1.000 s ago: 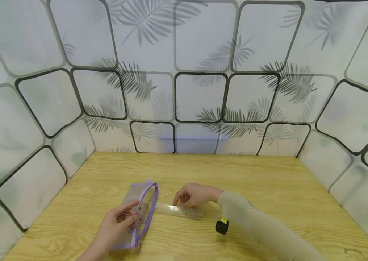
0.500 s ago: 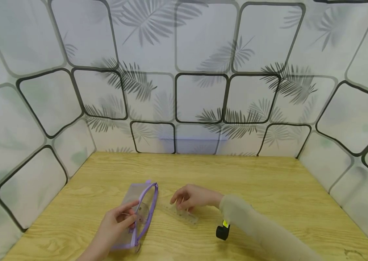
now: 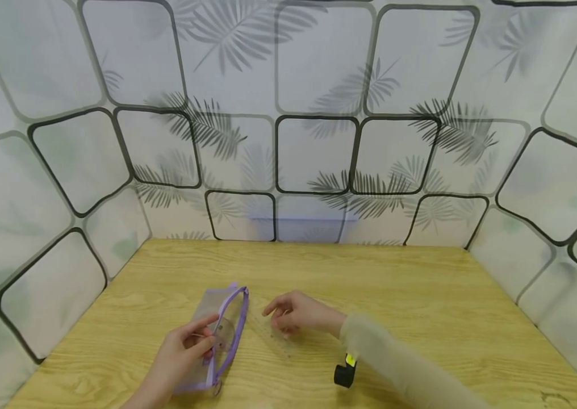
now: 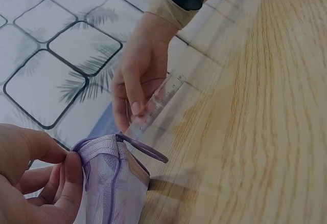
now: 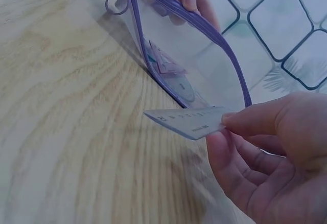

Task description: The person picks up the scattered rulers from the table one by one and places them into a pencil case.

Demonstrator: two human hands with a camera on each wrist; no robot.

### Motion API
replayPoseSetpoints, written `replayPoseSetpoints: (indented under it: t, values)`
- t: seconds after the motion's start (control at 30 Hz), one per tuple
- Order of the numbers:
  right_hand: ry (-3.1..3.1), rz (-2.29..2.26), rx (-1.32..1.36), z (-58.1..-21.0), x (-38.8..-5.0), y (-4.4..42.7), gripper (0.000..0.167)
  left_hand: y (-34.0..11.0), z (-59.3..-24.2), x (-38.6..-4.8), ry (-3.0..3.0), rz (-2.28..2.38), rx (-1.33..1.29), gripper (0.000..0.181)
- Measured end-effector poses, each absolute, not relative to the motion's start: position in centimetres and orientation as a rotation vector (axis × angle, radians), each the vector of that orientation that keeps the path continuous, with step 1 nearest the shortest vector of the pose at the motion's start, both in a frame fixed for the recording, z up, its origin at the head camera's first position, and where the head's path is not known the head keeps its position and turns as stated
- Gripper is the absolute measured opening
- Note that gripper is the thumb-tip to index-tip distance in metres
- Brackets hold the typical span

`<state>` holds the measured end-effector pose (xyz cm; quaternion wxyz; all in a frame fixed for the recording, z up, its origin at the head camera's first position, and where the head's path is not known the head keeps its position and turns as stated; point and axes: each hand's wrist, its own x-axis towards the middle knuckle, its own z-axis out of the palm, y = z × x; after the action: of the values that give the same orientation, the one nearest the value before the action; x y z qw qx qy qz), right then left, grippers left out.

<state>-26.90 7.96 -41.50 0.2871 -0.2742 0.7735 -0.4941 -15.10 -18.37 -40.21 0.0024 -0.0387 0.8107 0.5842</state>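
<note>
A see-through pencil pouch (image 3: 239, 328) with purple zipper edges lies on the table, its mouth held apart towards the right. My left hand (image 3: 181, 347) pinches the pouch's near-side zipper edge between thumb and fingers. Inside, a pink set square (image 5: 167, 66) and a clear round-edged protractor (image 5: 180, 87) show in the right wrist view. My right hand (image 3: 302, 313) pinches a clear ruler (image 5: 186, 120) between thumb and fingers, just right of the mouth. One end of the ruler points at the opening; whether its tip is inside I cannot tell.
The wooden table (image 3: 421, 295) spreads around both hands. A pale patterned curtain (image 3: 314, 153) encloses it at the back and sides. A black device with a yellow patch (image 3: 345, 372) is on the right wrist. A metal ring (image 5: 116, 3) hangs at the pouch's corner.
The ruler has turned, its free end swinging towards the table's front and left. My right hand has shifted slightly left, towards the pouch. The left hand and pouch stay in place.
</note>
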Motion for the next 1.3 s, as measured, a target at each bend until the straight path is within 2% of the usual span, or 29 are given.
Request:
replayPoseSetpoints:
  t: [0.6,1.3]
  values:
    - [1.996,-1.510,-0.529,-42.0,-25.3,6.0,0.029,-18.7,-40.1,-15.2,2.538,1.794,-0.092,0.048]
    - [1.939,-1.656,-0.430,-42.2,-24.7,3.0,0.032,-18.7,-40.0,-15.0,2.487,1.841,-0.028,0.050]
